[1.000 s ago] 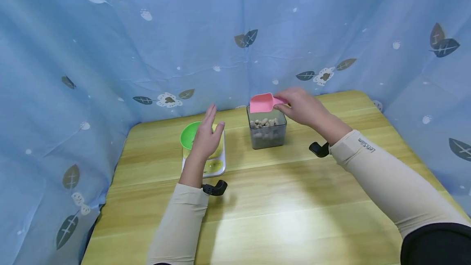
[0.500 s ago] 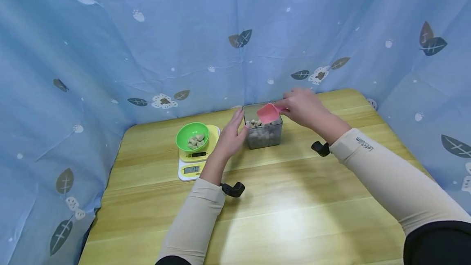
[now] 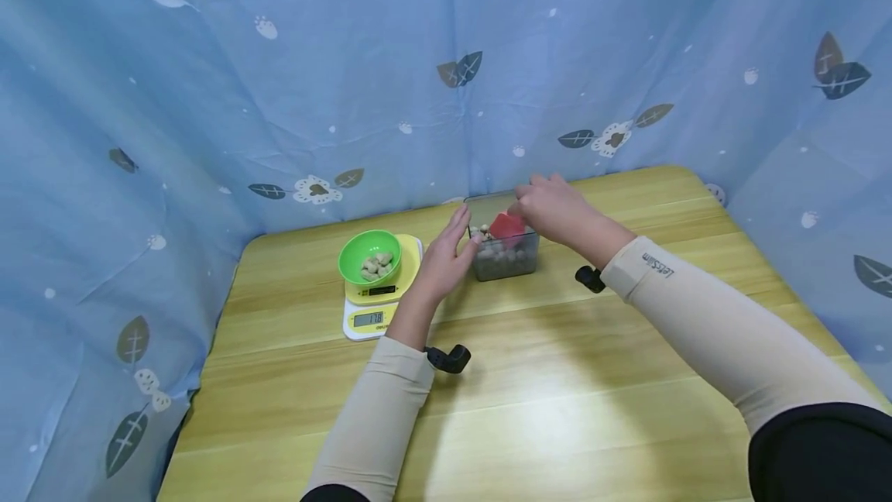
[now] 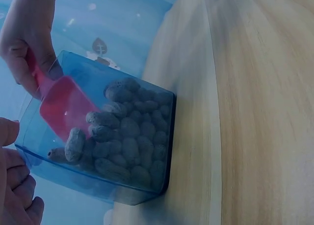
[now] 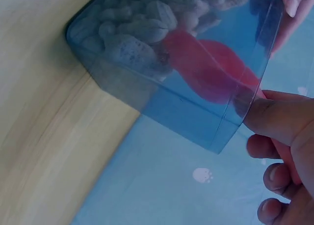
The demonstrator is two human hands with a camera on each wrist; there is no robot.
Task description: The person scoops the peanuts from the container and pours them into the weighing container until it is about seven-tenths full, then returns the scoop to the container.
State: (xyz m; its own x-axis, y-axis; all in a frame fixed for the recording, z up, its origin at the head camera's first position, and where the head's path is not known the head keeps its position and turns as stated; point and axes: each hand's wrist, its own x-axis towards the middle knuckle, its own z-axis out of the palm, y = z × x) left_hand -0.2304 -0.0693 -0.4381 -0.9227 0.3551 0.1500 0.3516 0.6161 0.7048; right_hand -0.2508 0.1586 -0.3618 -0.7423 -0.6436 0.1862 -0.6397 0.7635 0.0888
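Note:
My right hand (image 3: 554,209) grips the handle of a pink scoop (image 4: 66,107) at the rim of a clear grey plastic bin (image 3: 506,266). The scoop's blade is down inside the bin, its front edge against the unshelled peanuts (image 4: 130,141). At the bin's left side my left hand (image 3: 440,262) is held with its fingers straight, fingertips right at the wall. To the left, a green bowl (image 3: 351,249) with several peanuts (image 3: 377,266) sits on a yellow and white kitchen scale (image 3: 355,321), whose display reads 17.8.
All of this stands on a wood-grain table (image 3: 557,378). A blue curtain (image 3: 390,60) with leaf prints hangs right behind the table's back edge and along both sides.
My left hand has moved right from the bowl to the bin. My right hand has lowered the scoop from above the bin into the peanuts. The bowl and scale display are now uncovered.

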